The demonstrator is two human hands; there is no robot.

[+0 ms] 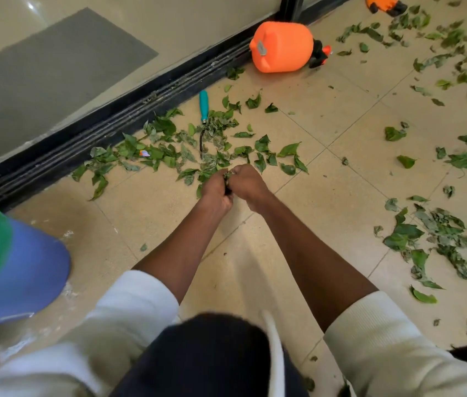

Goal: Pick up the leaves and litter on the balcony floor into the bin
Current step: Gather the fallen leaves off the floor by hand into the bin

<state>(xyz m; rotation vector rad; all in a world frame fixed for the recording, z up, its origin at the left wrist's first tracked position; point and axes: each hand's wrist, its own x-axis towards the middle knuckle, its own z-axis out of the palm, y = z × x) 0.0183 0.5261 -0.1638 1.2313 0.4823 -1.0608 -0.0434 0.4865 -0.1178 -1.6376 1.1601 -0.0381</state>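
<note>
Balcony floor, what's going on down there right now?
A person is crouched over the tiled floor, both hands together gathering leaves. The left hand and right hand grip a small bunch of leaves at the edge of a scattered pile by the door track. The blue bin stands at left. Many leaves still lie to the right.

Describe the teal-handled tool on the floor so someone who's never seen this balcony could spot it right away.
Start at the black sliding door track along the wall and the orange jug lying beside it. Below the jug, nearer the person, the teal-handled tool lies with its dark end buried in leaves. It is the only teal, straight object among green scraps.
</note>
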